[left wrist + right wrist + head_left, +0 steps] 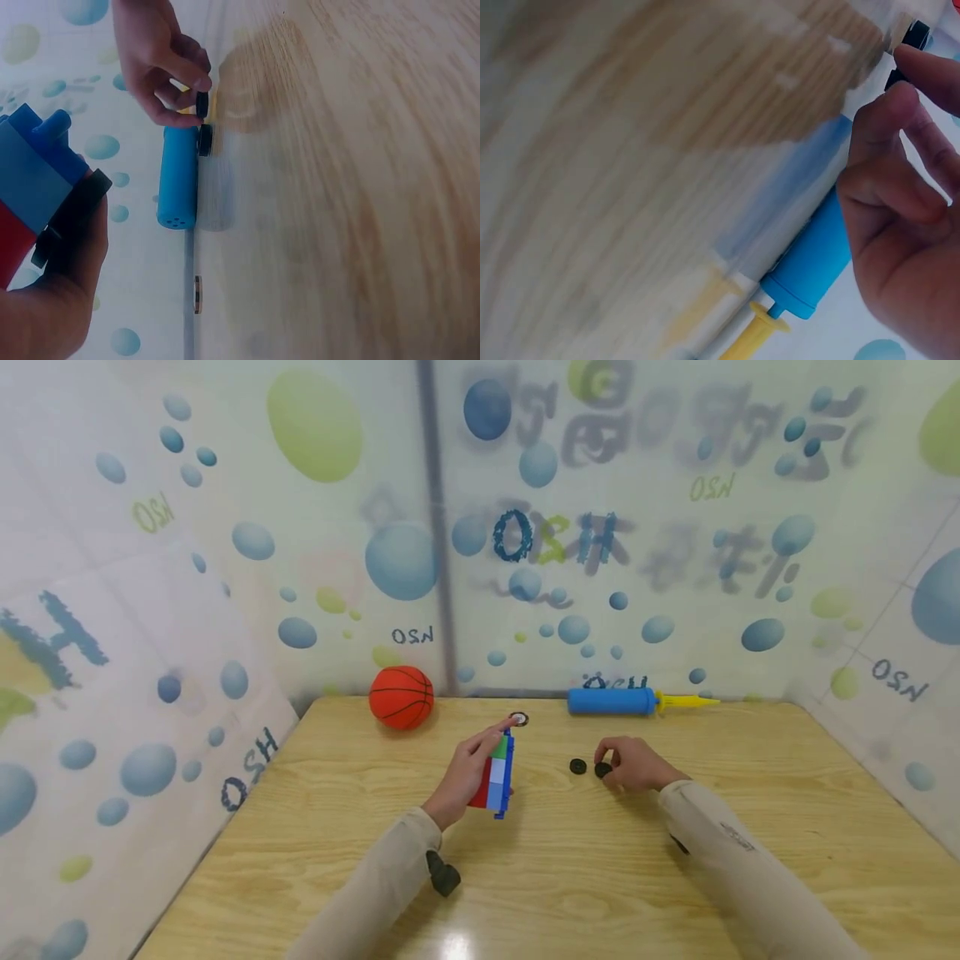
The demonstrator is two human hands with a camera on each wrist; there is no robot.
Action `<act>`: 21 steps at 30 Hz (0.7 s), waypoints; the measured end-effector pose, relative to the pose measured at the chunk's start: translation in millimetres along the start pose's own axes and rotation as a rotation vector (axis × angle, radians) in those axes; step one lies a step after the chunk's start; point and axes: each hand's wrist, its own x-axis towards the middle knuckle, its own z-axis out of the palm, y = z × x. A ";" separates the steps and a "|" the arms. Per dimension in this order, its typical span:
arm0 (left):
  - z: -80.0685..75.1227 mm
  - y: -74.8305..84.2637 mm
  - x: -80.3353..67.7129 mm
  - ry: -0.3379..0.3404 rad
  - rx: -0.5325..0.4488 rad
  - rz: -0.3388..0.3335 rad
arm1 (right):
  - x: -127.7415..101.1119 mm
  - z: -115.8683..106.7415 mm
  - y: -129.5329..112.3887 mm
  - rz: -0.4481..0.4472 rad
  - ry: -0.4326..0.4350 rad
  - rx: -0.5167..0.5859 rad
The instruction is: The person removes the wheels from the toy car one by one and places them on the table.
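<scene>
Pale wood-grain surface [675, 877] is filling the lower half of the head view, walled at the far side by plastic sheeting printed with blue and green bubbles [315, 552]. Lying along that far edge, right of centre, is a blue cylindrical air pump with a yellow handle [611, 701], its handle pointing right. Sitting at the far edge to the left is an orange rubber ball with black seams, like a small basketball [401, 697].

Near the middle, the left hand [471, 770] is gripping a block of stacked plastic bricks in red, blue, green and white [497, 774], fingers curling round its left side and the forefinger stretching towards the far side over the top. The block is standing upright on the surface. In the left wrist view a black piece is showing on the block beside the palm, but what it is cannot be told.

To the right, well apart from the block, the right hand [636, 763] is resting on the surface with its fingertips pinching a small black round wheel [603, 770]. A second small black wheel [577, 766] is lying flat just beside it on the left. A small dark ring with a pale middle [519, 719] is lying just beyond the left forefinger.
</scene>
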 end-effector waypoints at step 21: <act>-3.3 5.6 0.9 -0.017 0.001 0.017 | 4.6 -1.7 -5.0 0.051 0.020 0.027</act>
